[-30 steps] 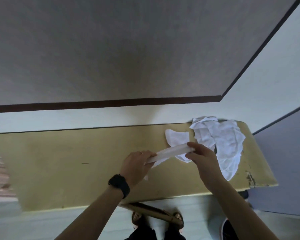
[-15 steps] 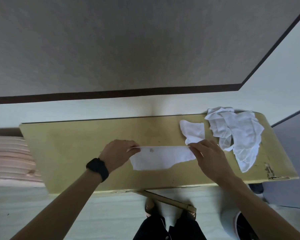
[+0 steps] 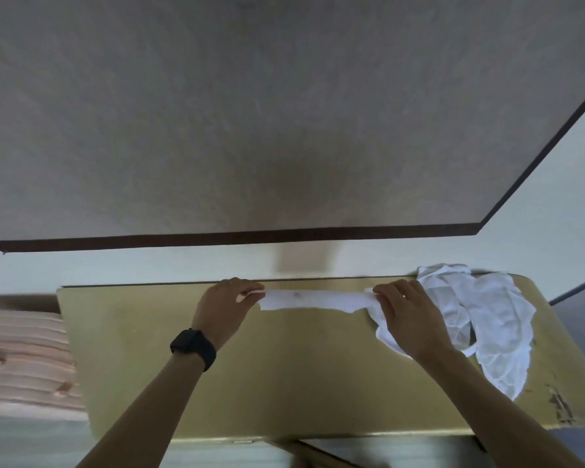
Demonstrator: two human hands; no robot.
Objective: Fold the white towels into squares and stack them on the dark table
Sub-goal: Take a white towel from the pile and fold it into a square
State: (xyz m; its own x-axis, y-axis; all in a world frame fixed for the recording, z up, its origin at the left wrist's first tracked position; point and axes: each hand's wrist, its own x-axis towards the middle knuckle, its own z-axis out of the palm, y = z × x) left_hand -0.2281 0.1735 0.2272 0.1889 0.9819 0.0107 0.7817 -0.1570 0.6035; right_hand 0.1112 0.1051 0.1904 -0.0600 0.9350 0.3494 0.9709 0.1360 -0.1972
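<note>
Since half a second ago both hands have carried the white towel point(image 3: 311, 300) from the middle of the yellow table point(image 3: 284, 376) to its far edge, and the strip showing between them has grown narrower. The left hand point(image 3: 225, 307), with a black watch point(image 3: 193, 347) on its wrist, pinches the towel's left end at that edge. The towel runs taut along the edge to the right hand point(image 3: 409, 315), which pinches its right end. A second white piece point(image 3: 382, 329) peeps out beneath the right hand, and the loose pile of unfolded towels point(image 3: 500, 319) lies at the far right corner. I judge this a lengthwise fold being drawn tight. It is not yet a square, and stacking on the dark table point(image 3: 284, 130) beyond is still to come.
</note>
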